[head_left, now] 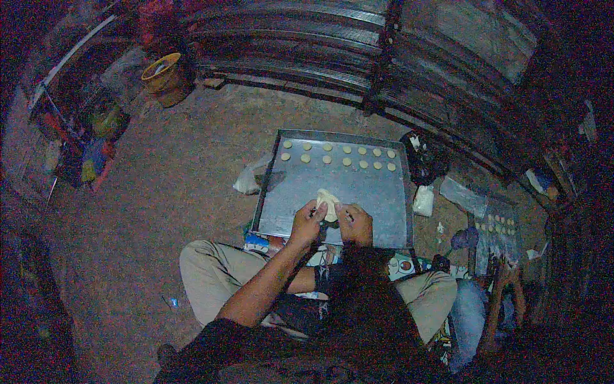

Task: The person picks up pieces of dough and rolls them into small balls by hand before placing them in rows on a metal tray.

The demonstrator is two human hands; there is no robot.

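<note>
A pale, flattened piece of dough point(329, 200) is pinched between my two hands, above the near half of a large metal baking tray point(300, 192). My left hand point(308, 223) closes its thumb and fingers on the dough's left side. On the other side my right hand point(355, 224) grips it, fingers bent. Small round dough discs point(327, 159) lie in two rows along the tray's far side. The underside of the dough and some fingertips are hidden.
Left of the tray lies a clear plastic bag point(248, 178); right of it sit a black bag point(422, 160) and a white packet point(423, 200). Beside me at right, another person's arms point(505, 288) reach toward a second tray point(495, 240) with discs. A yellow bucket point(165, 83) stands far left.
</note>
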